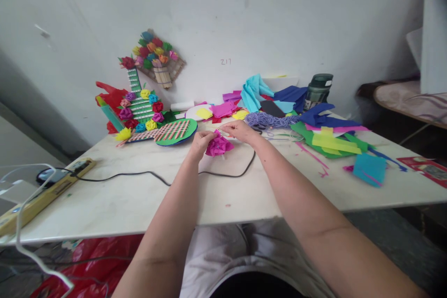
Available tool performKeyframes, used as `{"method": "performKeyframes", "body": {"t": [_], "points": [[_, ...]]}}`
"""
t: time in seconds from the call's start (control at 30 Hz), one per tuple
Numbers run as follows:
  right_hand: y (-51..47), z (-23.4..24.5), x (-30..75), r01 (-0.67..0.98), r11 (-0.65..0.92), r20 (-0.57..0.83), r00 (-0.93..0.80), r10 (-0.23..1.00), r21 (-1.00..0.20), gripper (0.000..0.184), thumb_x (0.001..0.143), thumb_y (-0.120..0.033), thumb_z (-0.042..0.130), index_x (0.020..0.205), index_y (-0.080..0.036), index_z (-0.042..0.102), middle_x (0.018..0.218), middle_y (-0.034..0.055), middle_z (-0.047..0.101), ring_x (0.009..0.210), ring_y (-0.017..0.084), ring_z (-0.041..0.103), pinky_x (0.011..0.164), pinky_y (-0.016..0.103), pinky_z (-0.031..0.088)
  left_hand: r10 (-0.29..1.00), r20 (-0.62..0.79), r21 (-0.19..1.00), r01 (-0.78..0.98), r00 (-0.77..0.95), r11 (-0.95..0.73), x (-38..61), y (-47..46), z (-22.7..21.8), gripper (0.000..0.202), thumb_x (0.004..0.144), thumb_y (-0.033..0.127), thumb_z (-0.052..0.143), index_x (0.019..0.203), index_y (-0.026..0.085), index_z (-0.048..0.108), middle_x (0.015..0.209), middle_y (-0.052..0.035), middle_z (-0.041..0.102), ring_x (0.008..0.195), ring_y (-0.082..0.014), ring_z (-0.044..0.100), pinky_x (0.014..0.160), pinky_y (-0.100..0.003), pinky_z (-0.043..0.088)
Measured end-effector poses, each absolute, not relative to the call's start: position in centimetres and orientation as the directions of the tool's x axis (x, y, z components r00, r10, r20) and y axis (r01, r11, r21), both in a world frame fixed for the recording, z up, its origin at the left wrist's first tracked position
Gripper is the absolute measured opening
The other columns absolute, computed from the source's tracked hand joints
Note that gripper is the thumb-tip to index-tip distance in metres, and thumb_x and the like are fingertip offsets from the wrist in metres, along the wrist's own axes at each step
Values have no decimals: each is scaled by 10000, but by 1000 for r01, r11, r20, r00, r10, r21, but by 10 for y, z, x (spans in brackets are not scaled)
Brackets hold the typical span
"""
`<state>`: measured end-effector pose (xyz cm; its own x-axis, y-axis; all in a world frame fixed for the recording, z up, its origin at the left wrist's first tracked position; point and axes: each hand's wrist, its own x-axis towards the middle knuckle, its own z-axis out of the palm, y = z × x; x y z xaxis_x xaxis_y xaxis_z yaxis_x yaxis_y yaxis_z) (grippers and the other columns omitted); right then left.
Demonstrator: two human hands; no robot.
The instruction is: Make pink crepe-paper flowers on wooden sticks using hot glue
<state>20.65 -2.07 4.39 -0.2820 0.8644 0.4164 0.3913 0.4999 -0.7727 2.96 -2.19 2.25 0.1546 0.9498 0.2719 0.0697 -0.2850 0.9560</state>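
Note:
A ruffled magenta crepe-paper flower (219, 144) is in front of me, just above the table. My left hand (203, 141) pinches its left edge between thumb and fingers. My right hand (239, 130) is at the flower's upper right, its fingers closed together close to the paper. Whatever those fingertips hold is too small to make out. To the left of my hands lies a green oval board (177, 132) with a lattice of pinkish sticks. Behind it stands a green striped guitar-like piece (141, 104) trimmed with colourful paper roses.
A black cable (139, 173) crosses the table from a yellow power strip (66, 186). Purple yarn (270, 120), coloured paper scraps (335, 142) and a dark green bottle (318, 91) are on the right. A paper-flower bouquet (153, 51) hangs on the wall.

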Motion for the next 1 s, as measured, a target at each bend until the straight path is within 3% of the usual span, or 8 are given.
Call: {"method": "performKeyframes", "body": {"t": [0.13, 0.37, 0.7, 1.0], "points": [[-18, 41, 209, 438, 524, 376, -383, 844, -730, 438, 771, -491, 533, 950, -139, 721, 619, -19, 564, 587, 100, 444, 580, 219, 350, 945, 283, 950, 85, 165, -300, 29, -22, 23, 263, 603, 363, 678, 506, 125, 624, 456, 13, 483, 433, -64, 348, 422, -227, 217], [-21, 45, 211, 469, 515, 335, -416, 846, -718, 421, 787, -454, 516, 960, -134, 728, 667, -9, 594, 635, 109, 464, 615, 231, 369, 950, 225, 968, 62, 217, -244, 29, -24, 24, 252, 592, 345, 688, 677, 110, 724, 581, -43, 630, 505, -106, 483, 473, -224, 334], [-24, 48, 210, 443, 480, 291, -429, 855, -757, 384, 766, -347, 541, 1020, -119, 717, 680, 9, 632, 629, 114, 501, 600, 235, 383, 936, 233, 963, 73, 266, -260, 27, -23, 23, 224, 610, 318, 673, 655, 106, 726, 548, -27, 608, 449, -85, 445, 433, -221, 300], [-18, 42, 209, 384, 562, 384, -449, 807, -732, 347, 769, -299, 537, 1004, -126, 724, 690, 15, 664, 731, 145, 580, 664, 244, 424, 965, 144, 983, -142, 217, -115, 31, -22, 24, 163, 538, 238, 698, 635, 109, 713, 606, -66, 659, 512, -120, 560, 484, -221, 409]]}}
